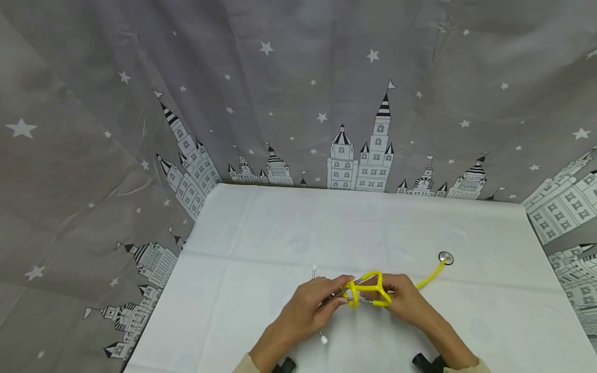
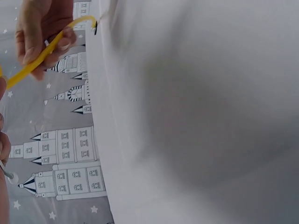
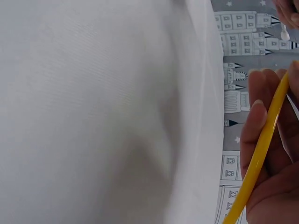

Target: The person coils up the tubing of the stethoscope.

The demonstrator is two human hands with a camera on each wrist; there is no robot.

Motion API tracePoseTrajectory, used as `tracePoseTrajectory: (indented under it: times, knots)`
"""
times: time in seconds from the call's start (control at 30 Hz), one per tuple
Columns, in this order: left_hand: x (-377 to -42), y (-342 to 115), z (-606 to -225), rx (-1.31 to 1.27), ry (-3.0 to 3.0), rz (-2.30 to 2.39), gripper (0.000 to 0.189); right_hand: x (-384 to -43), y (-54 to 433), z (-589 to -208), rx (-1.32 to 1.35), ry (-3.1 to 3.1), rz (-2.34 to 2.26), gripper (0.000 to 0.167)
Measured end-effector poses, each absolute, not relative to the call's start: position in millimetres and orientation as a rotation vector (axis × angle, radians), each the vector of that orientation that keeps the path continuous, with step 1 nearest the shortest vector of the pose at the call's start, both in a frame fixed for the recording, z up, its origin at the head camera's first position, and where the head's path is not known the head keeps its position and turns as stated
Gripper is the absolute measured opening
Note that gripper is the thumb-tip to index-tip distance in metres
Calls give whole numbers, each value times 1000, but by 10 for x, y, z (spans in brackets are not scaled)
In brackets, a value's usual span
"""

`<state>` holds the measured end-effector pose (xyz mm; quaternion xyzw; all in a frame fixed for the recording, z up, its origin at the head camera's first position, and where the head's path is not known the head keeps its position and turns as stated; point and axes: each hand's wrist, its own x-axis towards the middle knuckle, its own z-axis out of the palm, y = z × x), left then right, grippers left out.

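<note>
Just nearer than the left grip (image 1: 305, 308), a white ear tip (image 1: 324, 340) pokes out; a second ear tip (image 1: 314, 268) shows past the knuckles. That grip pinches the metal tubes (image 1: 332, 297) of a yellow stethoscope (image 1: 370, 287), which spans both grips; the right grip (image 1: 408, 300) has its fingers curled round the tubing (image 1: 431, 277). Handling the soft loop between them probably calls for steady metal and gentle tension. Beyond and right of the right grip, the chest piece (image 1: 446, 258) rests on the table (image 1: 261, 223) and could drag. Ample room spreads past both grips to the table's far edge, where the grey backdrop (image 1: 280, 103) rises.
</note>
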<state>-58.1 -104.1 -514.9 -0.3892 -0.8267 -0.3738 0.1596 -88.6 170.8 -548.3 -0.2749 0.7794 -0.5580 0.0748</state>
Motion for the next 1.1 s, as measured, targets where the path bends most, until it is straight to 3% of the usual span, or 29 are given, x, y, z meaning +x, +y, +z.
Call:
tracePoseTrajectory:
  times: [0.17, 0.37, 1.1]
  knots:
    - [-639, -1091, -5121, -1056, -2346, -1088, 51, -801, 1699, -5498, -763, 2405, -1599, 16]
    - [-731, -1189, -5085, -941, -2343, -1082, 53, -672, 1719, -5445, -903, 2564, -1436, 19]
    - [-866, -1355, -5242, -747, -2399, -956, 57, -328, 1766, -4985, -990, 2632, -1341, 25]
